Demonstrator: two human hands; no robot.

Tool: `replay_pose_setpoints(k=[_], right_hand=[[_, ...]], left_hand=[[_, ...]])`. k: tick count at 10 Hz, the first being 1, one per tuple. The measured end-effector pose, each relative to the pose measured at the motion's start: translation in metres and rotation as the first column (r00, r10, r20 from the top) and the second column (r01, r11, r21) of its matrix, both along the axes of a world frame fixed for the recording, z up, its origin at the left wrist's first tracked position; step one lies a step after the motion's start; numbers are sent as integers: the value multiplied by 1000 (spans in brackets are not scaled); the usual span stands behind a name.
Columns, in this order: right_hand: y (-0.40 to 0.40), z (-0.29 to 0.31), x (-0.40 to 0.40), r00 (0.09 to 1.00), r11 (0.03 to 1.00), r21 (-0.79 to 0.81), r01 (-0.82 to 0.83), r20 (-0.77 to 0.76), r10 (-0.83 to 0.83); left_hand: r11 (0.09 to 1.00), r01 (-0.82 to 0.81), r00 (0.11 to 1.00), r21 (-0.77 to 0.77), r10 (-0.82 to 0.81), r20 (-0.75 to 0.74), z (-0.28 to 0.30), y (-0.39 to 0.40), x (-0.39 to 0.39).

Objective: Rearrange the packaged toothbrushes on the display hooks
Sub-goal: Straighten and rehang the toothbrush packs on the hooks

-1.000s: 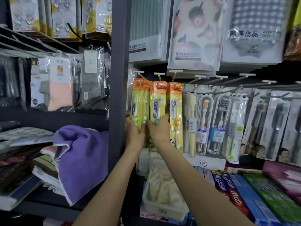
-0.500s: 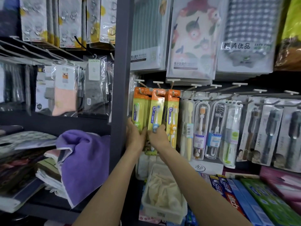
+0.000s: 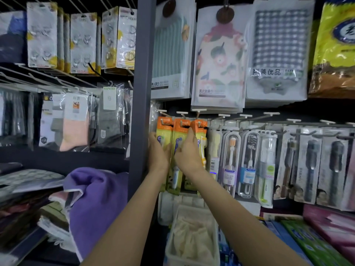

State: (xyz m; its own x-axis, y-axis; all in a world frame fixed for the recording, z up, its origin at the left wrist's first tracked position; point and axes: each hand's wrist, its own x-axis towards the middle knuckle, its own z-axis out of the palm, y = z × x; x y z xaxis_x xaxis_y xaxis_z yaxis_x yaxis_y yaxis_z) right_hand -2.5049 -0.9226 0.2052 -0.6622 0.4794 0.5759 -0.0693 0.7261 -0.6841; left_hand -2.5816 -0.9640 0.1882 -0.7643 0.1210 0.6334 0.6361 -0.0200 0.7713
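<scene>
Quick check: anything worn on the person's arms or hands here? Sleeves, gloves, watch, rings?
Nothing visible. Both forearms are bare from the lower frame edge up to the wrists, with no sleeve cuffs in view. The left hand and right hand are ungloved, and no watch, bracelet or ring shows on the sides facing the head camera. The palm sides are hidden.

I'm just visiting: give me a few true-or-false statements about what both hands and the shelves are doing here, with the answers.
1. Both hands, the left hand and right hand, are on the orange-topped toothbrush packs. True.
2. The packs lie flat on a shelf. False: they hang from hooks.
3. A purple towel sits left of the grey post. True.
4. The right hand holds a toothpaste box. False: it is on the toothbrush packs.
</scene>
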Motion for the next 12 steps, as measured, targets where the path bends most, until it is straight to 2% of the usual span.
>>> replay_pose_setpoints(k=[2,4,5,6,7,8,9,10,11,12], right_hand=[[-3,2,1,998,999,14,-31,59,30],[-1,2,13,996,998,50,-45,74,41],[1,-2,26,1000,987,161,-7,18,4],[12,-8,38,994,980,184,77,-96,-60],[29,-14,42,985,970,180,160,-100,-144],[40,-20,35,982,968,165,189,-25,-188],[43,-23,25,980,977,88,195,22,-198],[45,-21,18,983,982,-46,184,13,-183],[45,-19,14,978,973,-115,200,-33,-205],[46,-20,10,970,968,-111,224,-74,-232]], left_hand=[[999,-39,999,17,39,13,-6,2,5],[999,21,999,28,-22,26,-8,0,8],[998,49,999,51,-50,16,-13,-3,9],[993,81,997,81,-82,0,-17,-4,7],[993,78,997,93,-76,-35,-18,-2,7],[996,9,998,88,-3,-66,-16,-2,9],[993,-63,976,96,81,-202,-14,-1,15],[987,-154,949,50,162,-271,-16,0,19],[983,-180,944,24,180,-277,-20,-1,22],[995,-99,983,-3,97,-157,-18,-2,19]])
